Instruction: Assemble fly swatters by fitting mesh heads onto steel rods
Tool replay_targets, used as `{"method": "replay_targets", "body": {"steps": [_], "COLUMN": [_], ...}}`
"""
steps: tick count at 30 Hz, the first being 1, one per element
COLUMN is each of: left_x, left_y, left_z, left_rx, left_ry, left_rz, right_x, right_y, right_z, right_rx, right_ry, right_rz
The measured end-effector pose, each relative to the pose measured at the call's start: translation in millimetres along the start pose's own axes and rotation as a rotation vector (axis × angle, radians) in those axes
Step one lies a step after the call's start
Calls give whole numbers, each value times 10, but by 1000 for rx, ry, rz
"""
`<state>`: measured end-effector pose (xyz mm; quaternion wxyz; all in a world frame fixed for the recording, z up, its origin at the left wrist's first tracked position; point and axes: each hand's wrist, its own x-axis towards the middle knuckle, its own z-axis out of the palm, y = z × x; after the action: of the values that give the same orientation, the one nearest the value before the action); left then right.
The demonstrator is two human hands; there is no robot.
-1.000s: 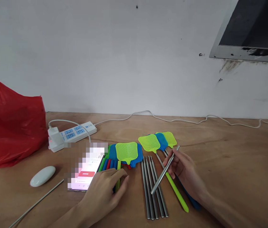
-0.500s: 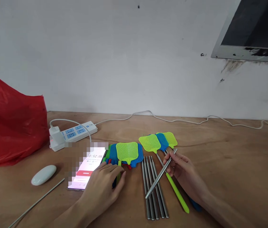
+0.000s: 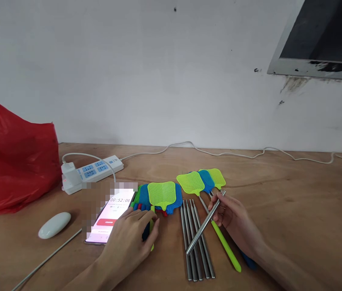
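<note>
Metal tubes point(image 3: 201, 260): five in a row, nearer than the right-hand grip and to its left.
Held tube point(image 3: 202, 229): slants from the right-hand pinch down leftward across that row; contact unclear.
Right hand point(image 3: 233, 214): thumb and fingertips closed on the held tube near its upper end.
Lime swatter handle point(image 3: 225, 247): passes beside the right-hand grip.
Left hand point(image 3: 131, 236): palm down over coloured handles point(image 3: 143, 207), thumb parted from forefinger; whether it grasps any, cannot tell.
Smartphone point(image 3: 120, 206): just left of the left hand.
Lime mesh head point(image 3: 162, 195): just beyond the left hand.
Power strip point(image 3: 102, 171): farther, beyond the smartphone.
</note>
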<state>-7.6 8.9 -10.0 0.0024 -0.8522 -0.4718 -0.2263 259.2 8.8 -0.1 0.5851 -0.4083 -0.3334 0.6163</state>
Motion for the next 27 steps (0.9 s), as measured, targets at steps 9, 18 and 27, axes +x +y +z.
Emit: {"method": "replay_targets", "body": {"steps": [9, 18, 27], "left_x": [-38, -44, -44], "left_y": [60, 118, 105], "left_z": [-12, -64, -60], "left_rx": [-223, -342, -265], "left_ry": [-50, -154, -109], "left_rz": [62, 180, 231], "right_x": [14, -59, -5], "right_y": [19, 61, 117], "right_z": [-31, 32, 8], "right_rx": [3, -37, -152], "right_ry": [-4, -147, -73], "right_rz": [-25, -4, -75]}}
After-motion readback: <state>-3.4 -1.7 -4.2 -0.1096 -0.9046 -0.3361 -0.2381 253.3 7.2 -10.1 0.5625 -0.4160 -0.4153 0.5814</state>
